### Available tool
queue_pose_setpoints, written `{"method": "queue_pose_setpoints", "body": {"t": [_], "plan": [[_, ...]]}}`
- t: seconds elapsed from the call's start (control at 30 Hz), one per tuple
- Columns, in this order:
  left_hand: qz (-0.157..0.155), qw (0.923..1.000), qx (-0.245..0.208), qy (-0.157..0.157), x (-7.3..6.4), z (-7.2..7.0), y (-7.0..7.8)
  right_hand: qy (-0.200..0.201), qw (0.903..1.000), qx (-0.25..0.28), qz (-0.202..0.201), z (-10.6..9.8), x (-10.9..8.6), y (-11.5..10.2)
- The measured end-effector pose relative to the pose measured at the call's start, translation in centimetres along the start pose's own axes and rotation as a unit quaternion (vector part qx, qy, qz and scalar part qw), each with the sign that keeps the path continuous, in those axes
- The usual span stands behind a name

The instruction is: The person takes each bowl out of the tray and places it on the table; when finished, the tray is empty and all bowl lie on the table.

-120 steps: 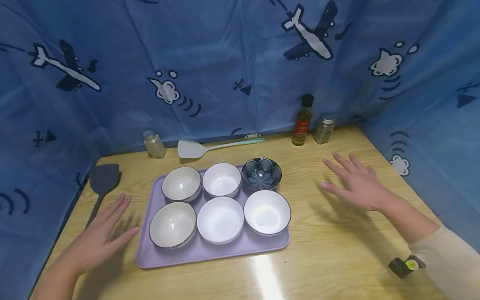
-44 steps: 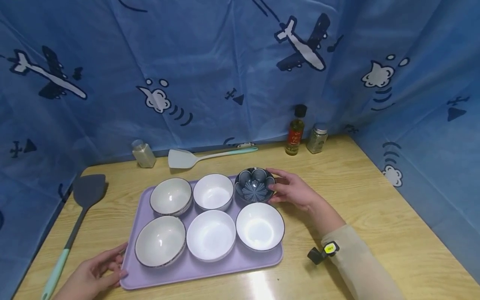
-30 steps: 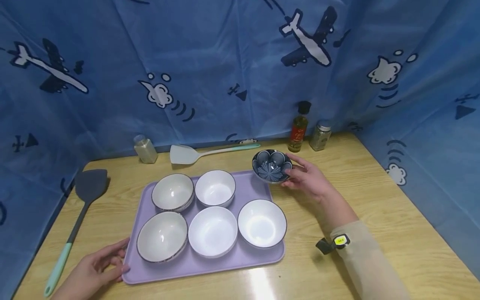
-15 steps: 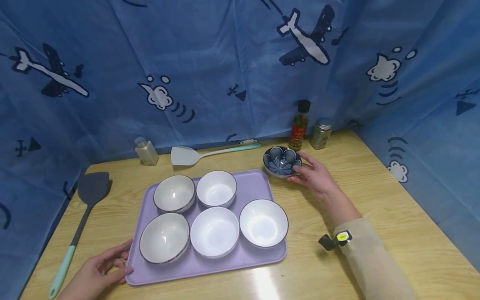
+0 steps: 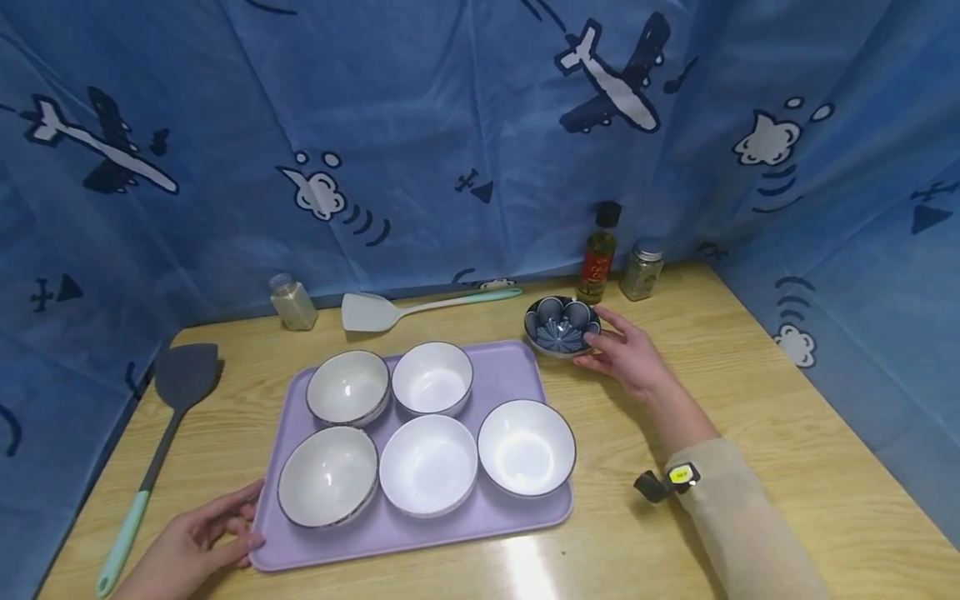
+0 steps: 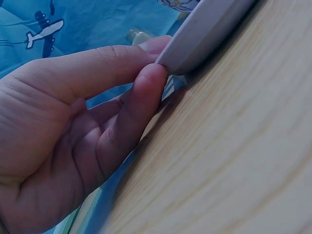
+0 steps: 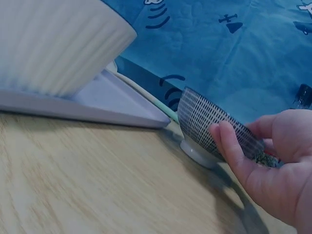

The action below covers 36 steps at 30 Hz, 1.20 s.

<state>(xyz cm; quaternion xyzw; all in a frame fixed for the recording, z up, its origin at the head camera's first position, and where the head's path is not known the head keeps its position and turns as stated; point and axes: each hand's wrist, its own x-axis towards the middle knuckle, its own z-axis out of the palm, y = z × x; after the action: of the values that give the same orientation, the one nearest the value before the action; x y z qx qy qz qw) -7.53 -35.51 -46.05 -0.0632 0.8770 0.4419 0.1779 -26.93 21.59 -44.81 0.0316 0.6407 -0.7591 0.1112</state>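
My right hand (image 5: 626, 354) holds a small dark blue bowl (image 5: 560, 329) with a flower pattern inside by its right side, just right of the tray's far corner. In the right wrist view the bowl's patterned outside (image 7: 204, 122) shows, its white foot at or barely above the wood. My left hand (image 5: 191, 546) pinches the near left edge of the purple tray (image 5: 510, 367) between thumb and fingers, also seen close up in the left wrist view. On the tray stand two cream bowls (image 5: 328, 477) at left and three white bowls (image 5: 429, 465) in the middle and at right.
A grey spatula (image 5: 186, 375) with a mint handle lies at left. A white spatula (image 5: 371, 312) lies along the back, beside a jar of pale powder (image 5: 292, 302). Behind the dark bowl stand an oil bottle (image 5: 597, 258) and a spice jar (image 5: 642, 271). Blue curtain surrounds the table.
From apart, my left hand came to the tray edge. My right hand took the dark bowl off the tray's back right corner and moved it right; in the last half second it barely shifted.
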Motion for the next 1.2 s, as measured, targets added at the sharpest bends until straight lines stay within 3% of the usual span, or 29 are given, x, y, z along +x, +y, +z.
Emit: {"method": "queue_pose_setpoints", "body": {"t": [0.2,0.4,0.6,0.77,0.97,1.2], "plan": [[0.006,1.0000,-0.002,0.006,0.0,0.1,-0.2,-0.023,0.9995,0.007,0.022,-1.0,-0.2,-0.2],[0.002,0.9999,0.001,0.011,0.1,0.4,-0.2,-0.052,0.9937,-0.095,0.027,-1.7,-1.4,-2.2],[0.021,0.9983,0.051,0.019,0.0,0.0,0.2,-0.063,0.9835,-0.167,0.029,-2.2,-2.7,-4.6],[0.035,0.9973,0.057,0.030,-0.2,-0.2,0.3,-0.083,0.9799,-0.178,0.037,-2.2,-3.4,-5.7],[0.025,0.9980,0.050,0.030,-0.3,0.0,0.3,-0.122,0.9732,-0.186,0.057,-1.8,-3.6,-5.6],[0.038,0.9976,0.048,0.031,-0.4,0.0,0.1,-0.210,0.9585,-0.189,0.042,-1.1,-3.5,-4.4]]}}
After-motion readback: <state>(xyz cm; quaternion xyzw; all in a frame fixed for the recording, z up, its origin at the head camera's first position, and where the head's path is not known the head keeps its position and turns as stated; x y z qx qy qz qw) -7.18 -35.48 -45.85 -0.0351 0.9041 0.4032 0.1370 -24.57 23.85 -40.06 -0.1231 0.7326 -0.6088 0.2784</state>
